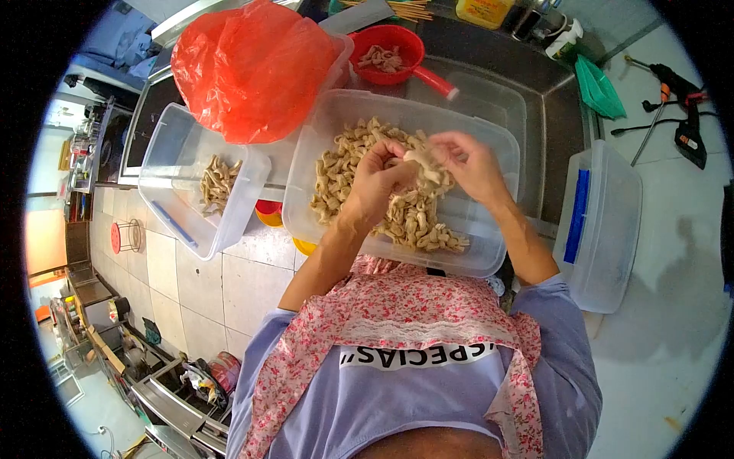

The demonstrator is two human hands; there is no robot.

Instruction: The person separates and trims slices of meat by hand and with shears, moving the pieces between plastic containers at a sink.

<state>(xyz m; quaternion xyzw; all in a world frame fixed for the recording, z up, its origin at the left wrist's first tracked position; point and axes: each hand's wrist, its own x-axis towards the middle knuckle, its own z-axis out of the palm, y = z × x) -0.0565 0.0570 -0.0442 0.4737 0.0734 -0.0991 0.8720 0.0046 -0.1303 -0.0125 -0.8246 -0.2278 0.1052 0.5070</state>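
Note:
Both hands are over a large clear plastic tub holding a pile of beige knotted strips, soft and rubbery looking. My left hand is closed, its thumb and fingers pinching one side of a pale knotted strip. On the other side my right hand has its fingertips bent onto the same strip, slightly smeared by motion. This strip is lifted just above the pile. Part of the pile is hidden under the hands.
A second clear tub at left holds a few longer strips. Behind are a red plastic bag and a red ladle with strips inside. A lidded clear box stands at right, below a power drill. Wooden skewers lie at the back.

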